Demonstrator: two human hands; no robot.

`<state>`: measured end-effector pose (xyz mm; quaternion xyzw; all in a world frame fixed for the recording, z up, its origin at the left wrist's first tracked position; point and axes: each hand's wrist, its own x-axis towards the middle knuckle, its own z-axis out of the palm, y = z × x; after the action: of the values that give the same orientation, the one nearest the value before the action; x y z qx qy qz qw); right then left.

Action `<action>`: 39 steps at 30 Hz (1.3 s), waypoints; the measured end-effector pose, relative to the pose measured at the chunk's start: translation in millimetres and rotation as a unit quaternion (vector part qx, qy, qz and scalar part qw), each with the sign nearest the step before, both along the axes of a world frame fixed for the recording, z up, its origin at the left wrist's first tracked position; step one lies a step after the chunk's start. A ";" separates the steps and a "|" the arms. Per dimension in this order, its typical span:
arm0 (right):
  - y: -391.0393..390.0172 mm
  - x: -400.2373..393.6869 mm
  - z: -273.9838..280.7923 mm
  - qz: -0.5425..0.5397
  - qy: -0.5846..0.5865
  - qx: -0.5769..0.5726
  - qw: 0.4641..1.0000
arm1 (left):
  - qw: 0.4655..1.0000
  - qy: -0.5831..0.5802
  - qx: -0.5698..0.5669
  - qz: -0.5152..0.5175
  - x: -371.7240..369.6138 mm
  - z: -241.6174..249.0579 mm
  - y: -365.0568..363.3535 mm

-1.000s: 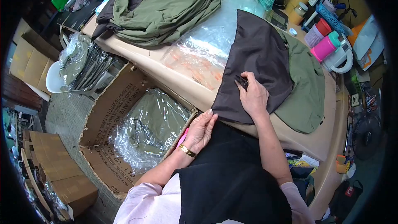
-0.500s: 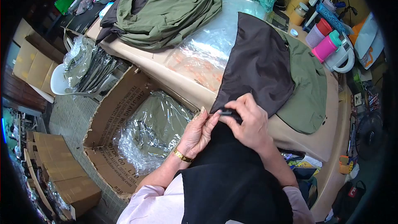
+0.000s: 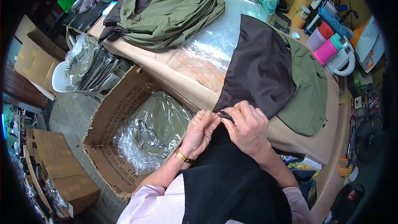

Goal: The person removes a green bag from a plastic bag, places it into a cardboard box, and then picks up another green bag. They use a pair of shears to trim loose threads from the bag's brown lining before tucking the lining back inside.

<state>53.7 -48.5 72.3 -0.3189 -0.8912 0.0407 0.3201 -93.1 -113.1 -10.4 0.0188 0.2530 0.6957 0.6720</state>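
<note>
A dark brown cloth [image 3: 261, 66] lies over an olive green cloth [image 3: 306, 87] near the table's front edge. Its lower left corner comes up to my fingers. My right hand [image 3: 247, 126] is closed on a small dark item [image 3: 225, 115], which could be a tool or a folded cloth edge. My left hand [image 3: 200, 132] pinches at the near end of that item; what lies between its fingertips is too small to tell. The two hands almost touch, just above the black apron [image 3: 232, 174].
An open cardboard box [image 3: 108, 141] with plastic-wrapped olive items [image 3: 155, 128] stands left of my left hand. Clear plastic bags [image 3: 207, 54] and an olive cloth pile [image 3: 174, 12] lie on the table [image 3: 153, 68]. Cups [image 3: 327, 49] stand at the right.
My right hand's fingers have curled in and turned over the small dark item, so less of it shows. The left hand has shifted very slightly. The view has moved a little.
</note>
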 end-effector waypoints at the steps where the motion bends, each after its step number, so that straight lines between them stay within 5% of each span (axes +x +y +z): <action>1: 1.2 1.2 2.8 -0.006 0.008 -0.015 1.000 | 1.000 0.019 -0.008 0.023 1.8 1.8 0.3; 11: 0.9 -3.2 1.7 0.024 0.001 -0.014 1.000 | 0.999 -0.043 0.015 -0.010 -4.1 -4.1 -3.8; 30: 0.0 -9.8 -9.9 0.042 -0.028 0.081 0.995 | 0.995 0.083 0.057 -0.015 -3.4 -0.9 -8.4; 35: 5.7 -2.9 -12.2 0.056 0.035 -0.021 0.998 | 0.993 0.117 0.009 -0.020 -2.3 11.9 -12.0; 39: 52.5 35.7 7.9 -0.154 0.119 -0.081 0.978 | 0.986 0.126 -0.060 0.091 -67.6 -25.4 -13.7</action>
<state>89.4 4.0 80.2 -0.4698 -0.7810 0.1011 0.3990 -160.6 -126.8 -35.8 0.0427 0.3772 0.7299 0.5685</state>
